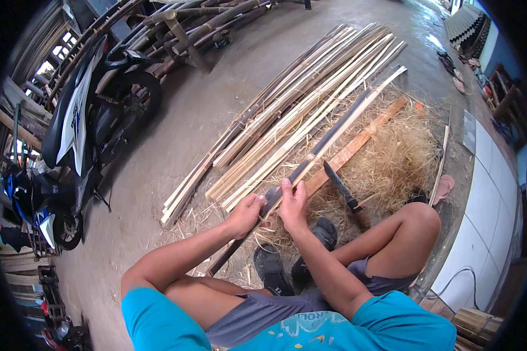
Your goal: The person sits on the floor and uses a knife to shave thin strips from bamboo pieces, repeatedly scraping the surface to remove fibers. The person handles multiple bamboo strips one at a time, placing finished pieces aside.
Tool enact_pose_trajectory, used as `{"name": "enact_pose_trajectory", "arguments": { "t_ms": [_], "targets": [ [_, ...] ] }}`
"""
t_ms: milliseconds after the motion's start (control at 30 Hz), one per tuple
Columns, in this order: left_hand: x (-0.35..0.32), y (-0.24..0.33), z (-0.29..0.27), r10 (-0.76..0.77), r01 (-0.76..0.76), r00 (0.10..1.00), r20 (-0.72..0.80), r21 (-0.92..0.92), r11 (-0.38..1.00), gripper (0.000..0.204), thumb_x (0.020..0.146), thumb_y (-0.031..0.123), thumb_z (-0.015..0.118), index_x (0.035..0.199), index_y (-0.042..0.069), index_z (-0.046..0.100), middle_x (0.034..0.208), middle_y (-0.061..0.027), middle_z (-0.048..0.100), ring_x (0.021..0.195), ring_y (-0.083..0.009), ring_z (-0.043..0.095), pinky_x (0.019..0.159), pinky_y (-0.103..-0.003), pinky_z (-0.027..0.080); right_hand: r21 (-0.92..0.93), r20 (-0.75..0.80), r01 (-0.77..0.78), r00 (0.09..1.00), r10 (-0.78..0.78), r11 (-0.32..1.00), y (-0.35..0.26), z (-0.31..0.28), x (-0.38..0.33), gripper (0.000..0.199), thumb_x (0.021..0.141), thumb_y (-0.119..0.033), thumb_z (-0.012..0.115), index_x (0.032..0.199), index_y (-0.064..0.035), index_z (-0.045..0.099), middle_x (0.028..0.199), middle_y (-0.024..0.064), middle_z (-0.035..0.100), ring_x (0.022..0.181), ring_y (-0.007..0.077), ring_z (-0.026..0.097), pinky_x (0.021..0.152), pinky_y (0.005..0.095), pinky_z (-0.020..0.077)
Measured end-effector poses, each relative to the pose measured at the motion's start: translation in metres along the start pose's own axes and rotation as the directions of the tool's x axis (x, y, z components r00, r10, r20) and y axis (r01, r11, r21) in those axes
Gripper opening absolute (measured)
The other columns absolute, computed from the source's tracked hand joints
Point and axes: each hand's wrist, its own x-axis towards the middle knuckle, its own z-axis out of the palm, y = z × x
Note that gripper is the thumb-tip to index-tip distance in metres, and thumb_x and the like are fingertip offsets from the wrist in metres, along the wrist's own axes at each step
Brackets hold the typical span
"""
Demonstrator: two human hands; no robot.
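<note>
A long split bamboo strip (308, 162), dark-skinned on one side and pale on the other, slants across in front of me from lower left to upper right. Closed around its nearer part is my left hand (246, 216). My right hand (293, 205) grips it slightly farther along, thumb on top. Between the two hands shows a wider dark patch that I cannot make out. To the right of my right hand lies a large knife (341, 186) with a dark blade, its handle toward my knee. A reddish wooden plank (357, 142) lies beyond, partly hidden by the strip.
Several bundled bamboo strips (295, 111) lie on the concrete floor ahead. A heap of thin shavings (401, 167) surrounds the plank. Parked motorbikes (79, 126) stand at left, near stacked bamboo poles (187, 35). A pink sandal (444, 188) sits beside white tiles (480, 216) at right.
</note>
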Motion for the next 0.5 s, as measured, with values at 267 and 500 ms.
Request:
{"name": "enact_pose_trajectory", "arguments": {
  "t_ms": [267,500],
  "targets": [
    [-0.062,0.048,-0.114,-0.386,0.344,0.797,0.464,0.176,0.922,0.096,0.086,0.088,0.024,0.139,0.01,0.043,0.119,-0.0209,0.067,0.116,-0.0346,0.064,0.101,-0.051,0.046,-0.145,0.071,0.204,0.978,-0.195,0.968,-0.092,0.037,0.086,0.036,0.107,-0.038,0.048,0.096,-0.0039,0.051,0.083,0.005,0.053,0.078,0.0148,0.051,0.069,0.0365,0.0452],
    [-0.049,0.096,-0.114,-0.037,0.026,0.99,0.136,0.086,0.996,0.039,0.106,0.042,0.048,0.12,0.006,0.053,0.08,-0.0086,0.066,0.062,-0.017,0.065,0.059,-0.032,0.054,-0.193,0.109,0.041,0.994,-0.02,0.98,-0.109,0.048,0.229,0.047,0.108,-0.045,0.042,0.107,0.0008,0.05,0.088,0.0124,0.059,0.087,0.0245,0.062,0.084,0.0443,0.0541]
  ]
}}
